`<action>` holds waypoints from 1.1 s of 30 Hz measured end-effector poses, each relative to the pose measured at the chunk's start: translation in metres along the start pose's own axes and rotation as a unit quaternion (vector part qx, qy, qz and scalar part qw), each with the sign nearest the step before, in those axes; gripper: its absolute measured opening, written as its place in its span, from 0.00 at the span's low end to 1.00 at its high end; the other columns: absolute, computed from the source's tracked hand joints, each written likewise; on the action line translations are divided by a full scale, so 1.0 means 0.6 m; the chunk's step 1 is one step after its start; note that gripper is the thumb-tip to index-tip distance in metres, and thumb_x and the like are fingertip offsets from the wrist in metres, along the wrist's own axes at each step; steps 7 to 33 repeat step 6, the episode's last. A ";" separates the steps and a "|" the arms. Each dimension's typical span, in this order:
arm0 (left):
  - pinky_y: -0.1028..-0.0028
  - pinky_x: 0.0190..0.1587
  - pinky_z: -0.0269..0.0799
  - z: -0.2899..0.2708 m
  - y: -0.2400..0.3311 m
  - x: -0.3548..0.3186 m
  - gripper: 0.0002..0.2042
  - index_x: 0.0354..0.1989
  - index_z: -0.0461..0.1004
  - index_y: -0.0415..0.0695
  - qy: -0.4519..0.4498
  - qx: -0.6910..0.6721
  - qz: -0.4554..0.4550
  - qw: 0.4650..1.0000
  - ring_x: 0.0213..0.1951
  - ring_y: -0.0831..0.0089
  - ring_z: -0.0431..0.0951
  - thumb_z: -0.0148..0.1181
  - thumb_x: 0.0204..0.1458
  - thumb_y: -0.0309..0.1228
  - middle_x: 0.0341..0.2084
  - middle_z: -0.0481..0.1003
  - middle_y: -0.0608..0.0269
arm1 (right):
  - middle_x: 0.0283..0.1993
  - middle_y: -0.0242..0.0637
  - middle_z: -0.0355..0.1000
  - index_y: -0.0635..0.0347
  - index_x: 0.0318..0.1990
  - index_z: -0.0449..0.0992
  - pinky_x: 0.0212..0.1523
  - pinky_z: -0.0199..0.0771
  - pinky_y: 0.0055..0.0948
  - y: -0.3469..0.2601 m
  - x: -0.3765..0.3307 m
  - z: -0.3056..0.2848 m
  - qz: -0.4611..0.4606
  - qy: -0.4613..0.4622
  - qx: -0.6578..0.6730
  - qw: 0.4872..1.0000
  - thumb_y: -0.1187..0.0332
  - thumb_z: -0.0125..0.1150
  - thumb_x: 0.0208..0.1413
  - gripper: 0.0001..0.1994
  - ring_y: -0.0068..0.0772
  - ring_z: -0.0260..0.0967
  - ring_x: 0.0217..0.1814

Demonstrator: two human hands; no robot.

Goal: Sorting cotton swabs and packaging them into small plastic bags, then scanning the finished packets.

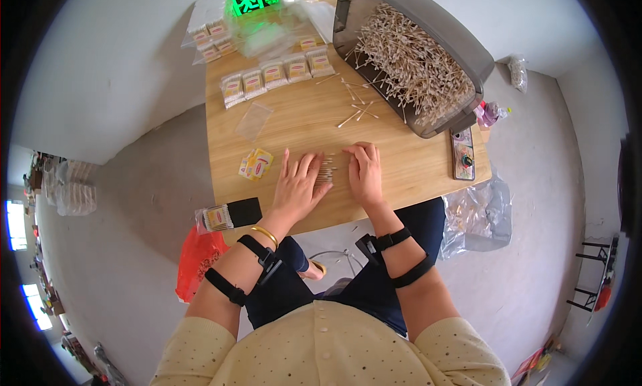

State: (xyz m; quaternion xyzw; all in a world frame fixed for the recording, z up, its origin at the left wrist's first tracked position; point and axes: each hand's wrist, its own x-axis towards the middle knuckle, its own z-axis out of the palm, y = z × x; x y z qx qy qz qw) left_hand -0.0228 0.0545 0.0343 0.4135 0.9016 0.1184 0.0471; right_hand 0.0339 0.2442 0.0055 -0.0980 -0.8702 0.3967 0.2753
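A small row of cotton swabs lies side by side on the wooden table, near its front edge. My left hand rests over the left part of this row, its fingers stretched out and its thumb along the near end. Just right of the swabs, my right hand sits on the table with its fingers curled in. Whatever may be inside those fingers is hidden. Left of my left hand are yellow-and-white printed cards, and a clear flat bag lies beyond them.
A grey plastic bin heaped with cotton swabs leans at the back right, with loose swabs beside it. Filled packets line the far left, before a green sign. A phone lies at the right edge; a red bag hangs below left.
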 end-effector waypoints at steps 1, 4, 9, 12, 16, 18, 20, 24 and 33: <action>0.46 0.78 0.35 -0.001 0.001 -0.005 0.36 0.73 0.58 0.40 -0.017 -0.006 -0.011 1.000 0.70 0.54 0.60 0.51 0.65 0.53 0.66 0.62 0.51 | 0.49 0.46 0.72 0.61 0.44 0.79 0.55 0.70 0.43 -0.004 0.001 0.002 0.002 0.006 0.009 1.000 0.79 0.55 0.59 0.09 0.53 0.67 0.53; 0.47 0.78 0.35 0.015 -0.017 -0.018 0.38 0.74 0.56 0.40 0.075 -0.064 -0.016 0.995 0.72 0.50 0.56 0.52 0.64 0.54 0.69 0.59 0.52 | 0.50 0.47 0.72 0.61 0.45 0.79 0.57 0.70 0.43 -0.018 0.002 0.016 0.016 0.003 0.070 0.997 0.78 0.54 0.61 0.09 0.52 0.68 0.55; 0.45 0.78 0.35 0.026 -0.028 -0.019 0.43 0.77 0.49 0.40 0.159 -0.241 -0.051 0.956 0.74 0.51 0.54 0.53 0.63 0.57 0.74 0.55 0.53 | 0.53 0.50 0.72 0.59 0.48 0.80 0.60 0.69 0.43 -0.026 0.003 0.026 0.052 -0.015 0.143 0.988 0.76 0.54 0.64 0.10 0.52 0.68 0.59; 0.45 0.78 0.35 0.026 -0.028 -0.019 0.43 0.77 0.49 0.40 0.159 -0.241 -0.051 0.956 0.74 0.51 0.54 0.53 0.63 0.57 0.74 0.55 0.53 | 0.53 0.50 0.72 0.59 0.48 0.80 0.60 0.69 0.43 -0.026 0.003 0.026 0.052 -0.015 0.143 0.988 0.76 0.54 0.64 0.10 0.52 0.68 0.59; 0.45 0.78 0.35 0.026 -0.028 -0.019 0.43 0.77 0.49 0.40 0.159 -0.241 -0.051 0.956 0.74 0.51 0.54 0.53 0.63 0.57 0.74 0.55 0.53 | 0.53 0.50 0.72 0.59 0.48 0.80 0.60 0.69 0.43 -0.026 0.003 0.026 0.052 -0.015 0.143 0.988 0.76 0.54 0.64 0.10 0.52 0.68 0.59; 0.45 0.78 0.35 0.026 -0.028 -0.019 0.43 0.77 0.49 0.40 0.159 -0.241 -0.051 0.956 0.74 0.51 0.54 0.53 0.63 0.57 0.74 0.55 0.53 | 0.53 0.50 0.72 0.59 0.48 0.80 0.60 0.69 0.43 -0.026 0.003 0.026 0.052 -0.015 0.143 0.988 0.76 0.54 0.64 0.10 0.52 0.68 0.59; 0.45 0.78 0.35 0.026 -0.028 -0.019 0.43 0.77 0.49 0.40 0.159 -0.241 -0.051 0.956 0.74 0.51 0.54 0.53 0.63 0.57 0.74 0.55 0.53 | 0.53 0.50 0.72 0.59 0.48 0.80 0.60 0.69 0.43 -0.026 0.003 0.026 0.052 -0.015 0.143 0.988 0.76 0.54 0.64 0.10 0.52 0.68 0.59; 0.45 0.78 0.35 0.026 -0.028 -0.019 0.43 0.77 0.49 0.40 0.159 -0.241 -0.051 0.956 0.74 0.51 0.54 0.53 0.63 0.57 0.74 0.55 0.53 | 0.53 0.50 0.72 0.59 0.48 0.80 0.60 0.69 0.43 -0.026 0.003 0.026 0.052 -0.015 0.143 0.988 0.76 0.54 0.64 0.10 0.52 0.68 0.59; 0.45 0.78 0.35 0.026 -0.028 -0.019 0.43 0.77 0.49 0.40 0.159 -0.241 -0.051 0.956 0.74 0.51 0.54 0.53 0.63 0.57 0.74 0.55 0.53 | 0.53 0.50 0.72 0.59 0.48 0.80 0.60 0.69 0.43 -0.026 0.003 0.026 0.052 -0.015 0.143 0.988 0.76 0.54 0.64 0.10 0.52 0.68 0.59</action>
